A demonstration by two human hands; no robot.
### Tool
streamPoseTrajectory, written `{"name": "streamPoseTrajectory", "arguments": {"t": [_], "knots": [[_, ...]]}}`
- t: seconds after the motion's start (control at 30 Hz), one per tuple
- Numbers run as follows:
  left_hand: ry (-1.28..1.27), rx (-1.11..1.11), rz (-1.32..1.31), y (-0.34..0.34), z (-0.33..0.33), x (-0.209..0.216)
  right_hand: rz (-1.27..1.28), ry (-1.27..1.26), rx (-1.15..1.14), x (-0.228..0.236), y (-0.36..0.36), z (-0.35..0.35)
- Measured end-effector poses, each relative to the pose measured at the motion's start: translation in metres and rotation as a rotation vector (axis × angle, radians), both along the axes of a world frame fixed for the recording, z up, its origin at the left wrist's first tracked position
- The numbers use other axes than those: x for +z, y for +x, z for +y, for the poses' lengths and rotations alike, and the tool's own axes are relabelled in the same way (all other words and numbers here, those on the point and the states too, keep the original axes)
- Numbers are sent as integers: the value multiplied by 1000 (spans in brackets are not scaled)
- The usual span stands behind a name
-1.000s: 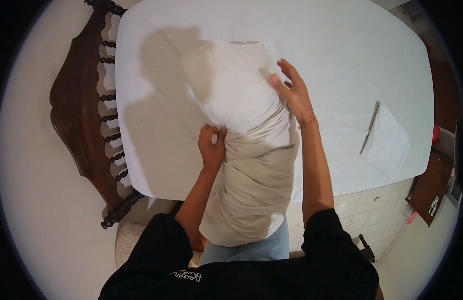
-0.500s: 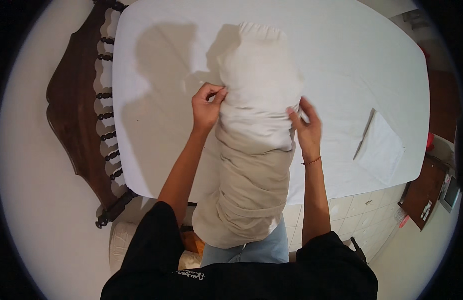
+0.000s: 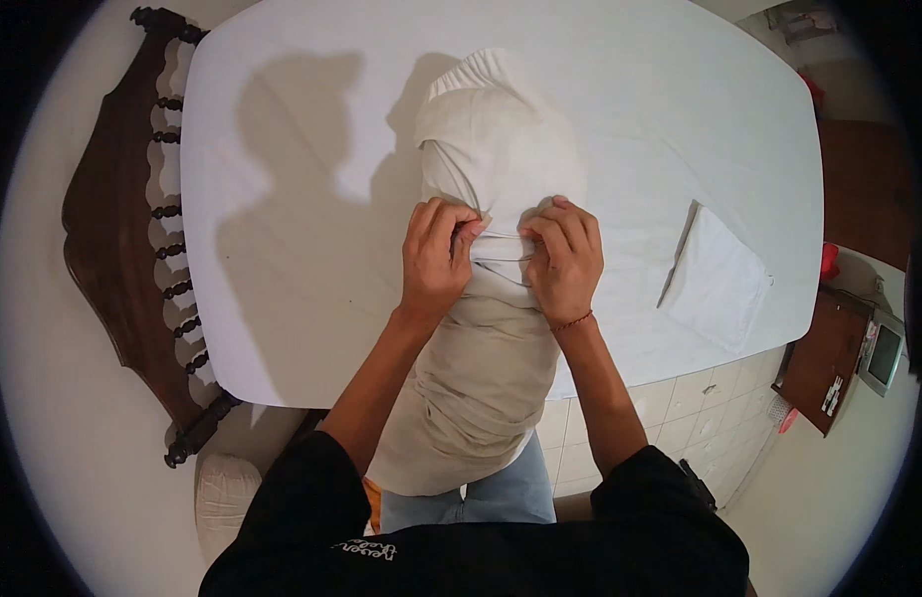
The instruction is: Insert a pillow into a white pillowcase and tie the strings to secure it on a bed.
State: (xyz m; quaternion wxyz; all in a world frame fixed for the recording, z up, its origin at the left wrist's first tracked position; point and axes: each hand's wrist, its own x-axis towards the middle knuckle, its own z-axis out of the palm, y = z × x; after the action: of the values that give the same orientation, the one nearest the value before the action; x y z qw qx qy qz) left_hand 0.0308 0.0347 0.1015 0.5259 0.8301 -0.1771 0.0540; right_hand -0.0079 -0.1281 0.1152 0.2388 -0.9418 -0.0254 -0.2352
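A long cream cloth point(image 3: 491, 348), gathered as if by elastic at its far end, stretches from the bed down over the bed's near edge toward my legs. Wrinkles and bunched folds run across its middle. With thumb and fingers closed, my left hand point(image 3: 441, 254) pinches a fold at the left side. My right hand point(image 3: 565, 259) is closed on the same cross fold a little to the right, its thumb partly hidden. Between the two hands the fold is drawn into a narrow band.
The bed's white sheet point(image 3: 640, 109) lies under the cream cloth. A folded white cloth point(image 3: 715, 279) rests on the right. A dark wooden headboard point(image 3: 112, 229) stands at the left. Beyond the near right edge is tiled floor point(image 3: 670, 418), with a brown table point(image 3: 824, 358) farther right.
Both hands have moved inward, closer together, and drawn the cloth's sides in. The right hand's fingers have closed on the fabric. The cloth's far end now tilts and folds over at the left.
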Motion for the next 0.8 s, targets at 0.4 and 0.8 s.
{"name": "streamPoseTrajectory", "arguments": {"t": [0.4, 0.8], "knots": [[-524, 180, 431, 6, -10, -11, 2, 601, -14, -30, -73, -26], [-254, 202, 143, -33, -106, 1, -76, 330, -172, 59, -44, -74]]}}
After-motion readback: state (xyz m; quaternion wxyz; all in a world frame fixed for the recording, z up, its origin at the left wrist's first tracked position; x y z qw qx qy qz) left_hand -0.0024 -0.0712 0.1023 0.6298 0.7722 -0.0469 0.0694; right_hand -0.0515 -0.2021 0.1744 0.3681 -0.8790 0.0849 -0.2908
